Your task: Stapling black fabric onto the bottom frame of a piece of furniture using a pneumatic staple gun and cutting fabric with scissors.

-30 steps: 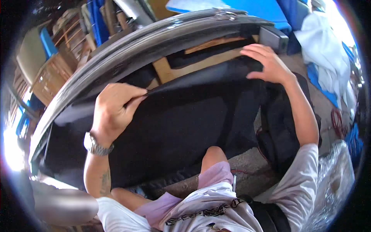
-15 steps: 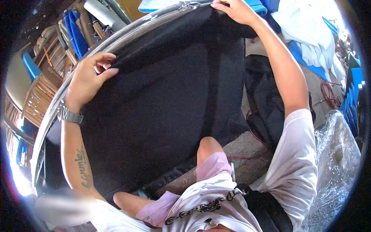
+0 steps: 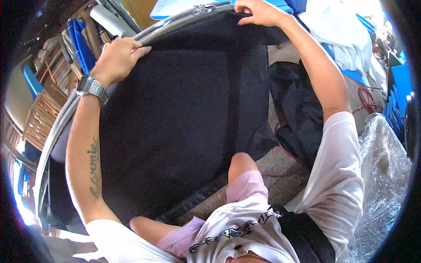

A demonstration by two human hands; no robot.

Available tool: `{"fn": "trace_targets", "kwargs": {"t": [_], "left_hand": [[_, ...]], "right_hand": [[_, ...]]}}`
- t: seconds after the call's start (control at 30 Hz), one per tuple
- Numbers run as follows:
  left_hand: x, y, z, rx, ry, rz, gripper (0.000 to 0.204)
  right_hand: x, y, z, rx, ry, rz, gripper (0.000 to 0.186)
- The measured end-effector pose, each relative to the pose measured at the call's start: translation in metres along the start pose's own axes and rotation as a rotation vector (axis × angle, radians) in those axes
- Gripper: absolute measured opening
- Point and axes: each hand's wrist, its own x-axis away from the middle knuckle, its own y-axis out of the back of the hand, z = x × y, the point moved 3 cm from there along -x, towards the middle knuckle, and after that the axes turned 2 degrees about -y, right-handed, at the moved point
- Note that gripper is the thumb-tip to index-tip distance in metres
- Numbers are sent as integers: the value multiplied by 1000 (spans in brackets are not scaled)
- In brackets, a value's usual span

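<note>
A large sheet of black fabric spreads in front of me and over my lap. Its far edge follows a shiny curved rim, grey and silver, that bows from the far side down to my left. My left hand, with a metal watch at the wrist, pinches the fabric's edge against this rim at the far left. At the far middle, my right hand grips the same edge between thumb and fingers. The fingertips of both hands are partly hidden by cloth and rim.
More black cloth lies bunched on the floor to the right, near a red cord. Clear plastic wrap is heaped at the near right. White cloth is piled at the far right. A wooden slatted chair stands on the left.
My left hand has moved right and farther away along the rim, its fingers closing on the fabric edge. My right hand has shifted slightly left, folding its fingers over the edge.
</note>
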Motion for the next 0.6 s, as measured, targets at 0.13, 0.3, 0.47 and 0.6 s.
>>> {"fn": "trace_targets", "kwargs": {"t": [0.13,0.3,0.47,0.6], "left_hand": [[4,-3,-28,-54,-136,-189,36],[-31,-8,-95,-160,-341,-457,51],[-74,-36,-123,-368,-330,-496,27],[-100,-47,-131,-313,-380,-561,19]], "right_hand": [[14,-1,-17,-53,-45,9,28],[6,3,-47,-42,-154,141,29],[-8,11,-57,-140,-142,156,28],[6,19,-62,-211,-18,-47,28]]}}
